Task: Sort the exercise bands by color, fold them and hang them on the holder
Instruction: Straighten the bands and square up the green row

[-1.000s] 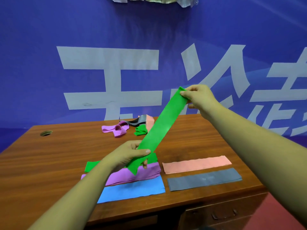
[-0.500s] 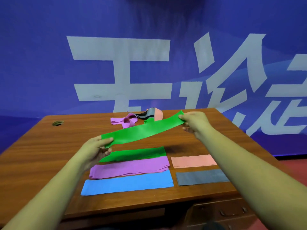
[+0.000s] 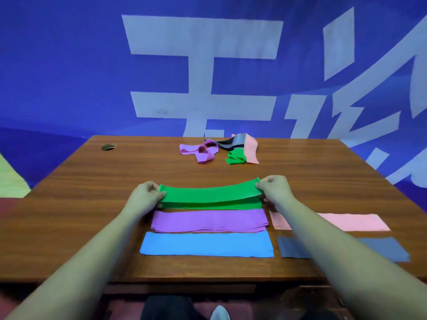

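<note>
A green band [image 3: 209,192] is stretched flat between my hands, just above another green band [image 3: 212,206] lying on the wooden table [image 3: 92,181]. My left hand [image 3: 145,196] pinches its left end and my right hand [image 3: 273,188] pinches its right end. In front of it lie flat purple bands [image 3: 209,221] and a blue band [image 3: 206,244]. To the right lie a pink band [image 3: 353,221] and a grey band [image 3: 379,248], both partly hidden by my right forearm. The holder is not in view.
A loose heap at the table's far side holds a purple band [image 3: 201,152], a green band [image 3: 234,158], a pink band [image 3: 251,150] and a dark grey band [image 3: 227,143]. A cable hole [image 3: 108,147] sits at the far left corner. A blue banner wall stands behind.
The green band came down from a raised diagonal to level, low over the green band on the table. Both hands dropped with it, and the camera tilted downward.
</note>
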